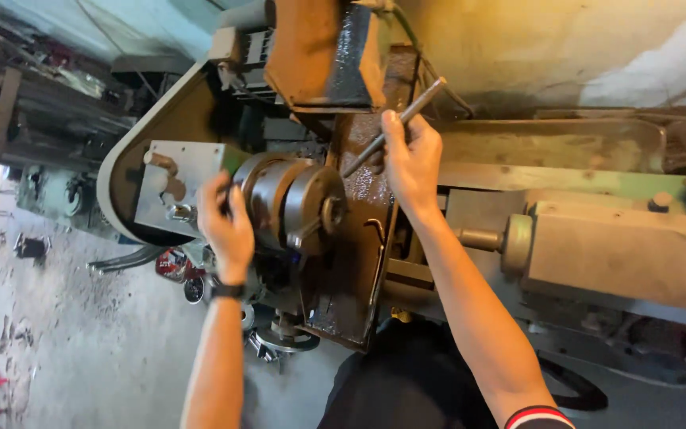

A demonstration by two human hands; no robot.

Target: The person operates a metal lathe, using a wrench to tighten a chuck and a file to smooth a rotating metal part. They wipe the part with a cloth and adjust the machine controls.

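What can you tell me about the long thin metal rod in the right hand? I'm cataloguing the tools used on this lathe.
The long thin metal rod is a slim, straight, dull grey bar, apparently steel. It slants from upper right down to lower left, its lower end reaching toward the round grey metal chuck. The right hand grips it near the middle, fingers wrapped round. Its upper end stands free before the stained wall. Whether the tip touches the chuck cannot be told.

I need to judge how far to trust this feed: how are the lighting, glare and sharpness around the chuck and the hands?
Head view: warm yellowish light, bright on the wall at upper right; wet glare on the oily plate; the chuck, left hand and right hand with its rod are fairly sharp; the left background is soft, the frame is tilted, and the area under the chuck is dark.
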